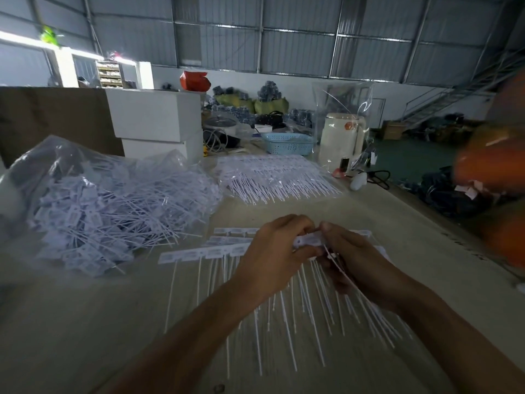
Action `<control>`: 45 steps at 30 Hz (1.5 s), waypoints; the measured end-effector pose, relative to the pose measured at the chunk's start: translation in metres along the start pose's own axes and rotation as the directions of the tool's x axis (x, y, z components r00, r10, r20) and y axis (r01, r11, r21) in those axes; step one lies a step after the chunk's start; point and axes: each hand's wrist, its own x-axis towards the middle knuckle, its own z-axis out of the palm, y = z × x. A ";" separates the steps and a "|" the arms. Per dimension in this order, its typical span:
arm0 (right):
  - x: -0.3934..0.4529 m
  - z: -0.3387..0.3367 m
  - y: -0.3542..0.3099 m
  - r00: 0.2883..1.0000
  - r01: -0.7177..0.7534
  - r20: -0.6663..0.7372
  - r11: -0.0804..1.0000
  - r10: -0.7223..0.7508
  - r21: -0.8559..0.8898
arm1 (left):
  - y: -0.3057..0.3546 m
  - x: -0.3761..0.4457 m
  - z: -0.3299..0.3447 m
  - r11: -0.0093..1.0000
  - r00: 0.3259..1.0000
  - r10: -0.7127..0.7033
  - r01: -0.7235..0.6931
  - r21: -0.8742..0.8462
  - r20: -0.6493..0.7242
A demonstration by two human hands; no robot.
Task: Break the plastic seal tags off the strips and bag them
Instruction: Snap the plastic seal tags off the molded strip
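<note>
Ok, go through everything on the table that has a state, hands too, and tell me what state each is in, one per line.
Left hand: gripping the held strip.
Right hand: pinching the same strip's other end.
Held strip: lifted off the table, tags attached.
Strips on table: lying flat, unbroken.
Clear bag: open, heaped with loose tags.
Wrapped strips: stacked in plastic, untouched.
Blue basket: upright; contents not visible.

Blurred orange shape (494, 166) cut off at right edge, strip (308, 240) middle hidden under both hands' grip, bag (17, 177) clipped at left edge
</note>
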 end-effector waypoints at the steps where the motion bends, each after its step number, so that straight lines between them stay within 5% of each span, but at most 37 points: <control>1: 0.000 -0.001 0.000 1.000 0.010 0.027 1.000 -0.009 -0.027 | 0.000 -0.001 -0.001 1.000 1.000 0.013 -0.013 0.003 0.014; 4: -0.001 -0.002 0.000 0.997 0.058 0.055 0.989 -0.051 -0.136 | 0.001 -0.002 -0.003 0.999 0.998 0.037 -0.037 -0.003 0.054; 7: 0.000 -0.009 -0.003 0.999 0.037 -0.008 0.999 -0.036 0.011 | -0.006 0.000 -0.011 0.999 0.995 -0.037 0.040 -0.033 0.090; 12: -0.002 -0.011 -0.004 1.000 -0.018 0.004 0.982 0.018 0.189 | -0.011 -0.005 -0.016 0.978 0.991 0.016 -0.044 0.204 0.135; 16: -0.002 -0.013 0.000 0.984 0.175 -0.010 0.965 -0.180 -0.196 | -0.012 -0.010 -0.014 0.957 0.987 0.053 -0.094 0.276 0.152; 19: -0.002 -0.020 0.001 0.912 0.366 0.063 0.738 -0.405 -0.567 | -0.015 -0.009 -0.013 0.986 0.978 0.012 -0.046 0.158 0.209; 22: -0.001 -0.033 0.003 0.910 0.305 0.018 0.640 -0.414 -0.705 | -0.017 -0.007 -0.013 0.999 0.981 -0.036 0.038 -0.008 0.191; 24: 0.001 -0.041 0.001 0.885 0.195 -0.191 0.711 -0.424 -0.675 | -0.017 -0.006 -0.015 0.995 0.983 -0.050 0.064 -0.073 0.179; 26: 0.003 -0.045 -0.003 0.861 0.150 -0.373 0.874 -0.345 -0.462 | -0.015 -0.006 -0.015 0.993 0.990 -0.050 0.063 -0.095 0.134; 29: -0.001 -0.026 0.000 0.977 0.056 -0.195 0.986 -0.087 -0.154 | -0.010 -0.005 -0.011 0.997 0.996 -0.043 0.048 -0.058 0.084; 32: -0.002 -0.001 0.009 0.999 0.040 0.016 0.987 -0.038 -0.158 | -0.005 -0.004 -0.008 0.999 0.995 -0.037 0.041 -0.036 0.097; 34: 0.001 0.000 0.009 0.998 0.053 -0.033 0.987 -0.059 -0.152 | -0.003 -0.004 -0.012 0.999 0.995 -0.010 0.014 -0.043 0.097; 39: 0.000 -0.011 0.011 0.998 0.002 -0.064 0.983 0.010 0.185 | -0.011 -0.004 -0.022 0.997 0.993 0.015 -0.024 0.069 0.120; 42: 0.000 -0.008 0.009 0.998 0.038 -0.053 0.994 -0.033 0.099 | -0.011 -0.010 -0.018 0.969 0.991 0.092 -0.112 0.219 0.101; 45: -0.002 -0.009 0.004 0.956 0.246 -0.084 0.921 -0.282 -0.302 | -0.011 -0.010 -0.017 0.969 0.986 0.093 -0.122 0.214 0.138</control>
